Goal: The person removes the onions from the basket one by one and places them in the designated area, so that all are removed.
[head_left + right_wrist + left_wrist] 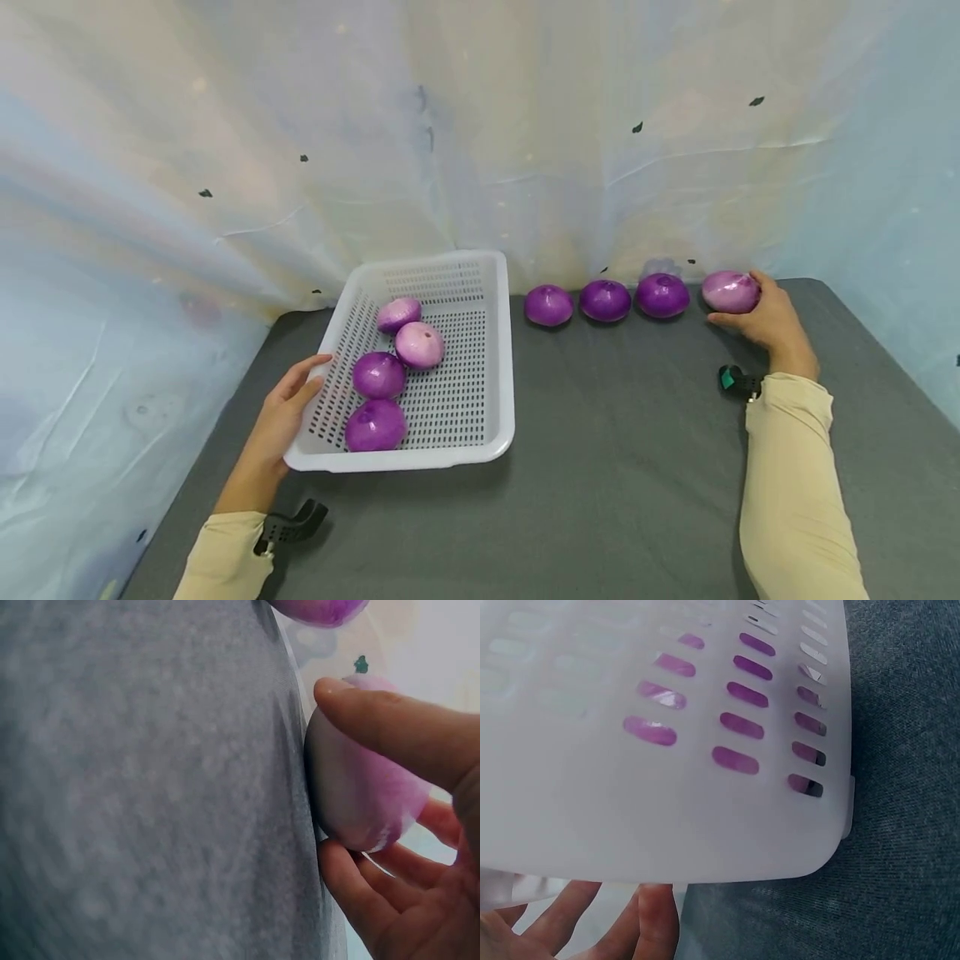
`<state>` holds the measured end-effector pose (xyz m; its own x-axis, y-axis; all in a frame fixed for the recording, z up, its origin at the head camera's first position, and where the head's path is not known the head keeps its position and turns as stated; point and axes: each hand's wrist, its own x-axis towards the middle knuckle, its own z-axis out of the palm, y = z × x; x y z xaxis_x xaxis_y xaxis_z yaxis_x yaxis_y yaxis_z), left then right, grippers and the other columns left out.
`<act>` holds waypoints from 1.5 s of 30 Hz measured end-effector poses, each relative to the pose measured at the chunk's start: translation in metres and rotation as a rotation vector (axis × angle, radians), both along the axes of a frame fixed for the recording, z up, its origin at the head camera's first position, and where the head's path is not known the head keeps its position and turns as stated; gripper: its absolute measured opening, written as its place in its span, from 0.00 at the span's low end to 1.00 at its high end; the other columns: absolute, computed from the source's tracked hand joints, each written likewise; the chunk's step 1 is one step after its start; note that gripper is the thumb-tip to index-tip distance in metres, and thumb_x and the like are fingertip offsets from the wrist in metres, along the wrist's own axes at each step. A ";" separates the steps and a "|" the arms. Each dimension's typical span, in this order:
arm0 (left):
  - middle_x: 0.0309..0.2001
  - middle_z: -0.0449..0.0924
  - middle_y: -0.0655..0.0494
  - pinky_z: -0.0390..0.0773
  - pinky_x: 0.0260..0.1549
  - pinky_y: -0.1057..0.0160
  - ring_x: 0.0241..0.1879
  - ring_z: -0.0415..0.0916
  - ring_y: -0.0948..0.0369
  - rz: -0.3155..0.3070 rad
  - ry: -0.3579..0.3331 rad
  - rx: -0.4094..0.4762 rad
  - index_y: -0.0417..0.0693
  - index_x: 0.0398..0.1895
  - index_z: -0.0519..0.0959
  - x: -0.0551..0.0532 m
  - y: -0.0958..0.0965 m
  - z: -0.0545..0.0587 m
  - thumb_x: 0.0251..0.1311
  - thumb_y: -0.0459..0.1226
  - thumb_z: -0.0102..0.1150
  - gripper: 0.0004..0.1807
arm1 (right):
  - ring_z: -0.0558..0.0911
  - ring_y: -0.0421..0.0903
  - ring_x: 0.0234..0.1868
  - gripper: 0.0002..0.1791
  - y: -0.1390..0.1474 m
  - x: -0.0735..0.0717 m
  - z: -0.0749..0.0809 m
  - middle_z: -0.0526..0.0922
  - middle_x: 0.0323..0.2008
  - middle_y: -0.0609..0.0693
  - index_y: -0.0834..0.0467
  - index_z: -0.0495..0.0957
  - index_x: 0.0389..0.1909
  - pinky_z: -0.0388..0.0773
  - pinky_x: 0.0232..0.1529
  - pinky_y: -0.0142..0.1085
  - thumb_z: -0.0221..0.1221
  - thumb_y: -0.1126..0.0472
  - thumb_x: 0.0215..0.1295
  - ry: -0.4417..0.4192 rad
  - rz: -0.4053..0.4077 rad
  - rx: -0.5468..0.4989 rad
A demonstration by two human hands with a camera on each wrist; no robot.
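My right hand (772,321) grips a pale purple onion (729,292) at the right end of a row along the dark table's back. In the right wrist view, thumb and fingers lie on opposite sides of this onion (367,776), its lower side against the cloth. Three darker purple onions, one of them nearest (662,295), stand to its left. My left hand (281,412) holds the left rim of a white slotted basket (501,367). Inside the basket, several onions (378,375) sit toward its left side. The left wrist view shows fingers (658,922) at the basket's rim.
A dark grey cloth (615,467) covers the table. Behind it and at the sides hangs a pale patterned curtain (525,150), close to the back row of onions. Black wrist mounts (296,523) sit at both wrists.
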<state>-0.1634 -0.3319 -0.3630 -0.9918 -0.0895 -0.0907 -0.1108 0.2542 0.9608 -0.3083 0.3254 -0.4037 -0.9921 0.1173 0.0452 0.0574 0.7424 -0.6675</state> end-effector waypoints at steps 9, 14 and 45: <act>0.72 0.59 0.41 0.87 0.39 0.51 0.44 0.81 0.70 0.006 0.011 -0.041 0.65 0.73 0.62 -0.001 -0.002 0.010 0.75 0.53 0.45 0.25 | 0.51 0.77 0.72 0.61 -0.005 -0.004 0.010 0.44 0.74 0.77 0.67 0.34 0.78 0.52 0.67 0.72 0.68 0.50 0.61 0.000 -0.008 -0.007; 0.73 0.59 0.41 0.86 0.41 0.49 0.46 0.80 0.69 0.003 -0.005 -0.057 0.64 0.73 0.61 0.000 0.003 0.008 0.75 0.53 0.43 0.26 | 0.51 0.80 0.70 0.62 -0.005 0.002 0.017 0.43 0.72 0.80 0.65 0.33 0.78 0.54 0.64 0.74 0.68 0.49 0.60 -0.038 -0.036 0.039; 0.74 0.60 0.43 0.85 0.43 0.46 0.48 0.80 0.65 -0.002 -0.006 -0.083 0.65 0.75 0.60 0.000 0.003 0.003 0.75 0.53 0.44 0.27 | 0.53 0.62 0.76 0.51 -0.195 0.040 0.107 0.56 0.76 0.58 0.48 0.52 0.78 0.46 0.74 0.65 0.71 0.49 0.58 0.285 0.539 0.124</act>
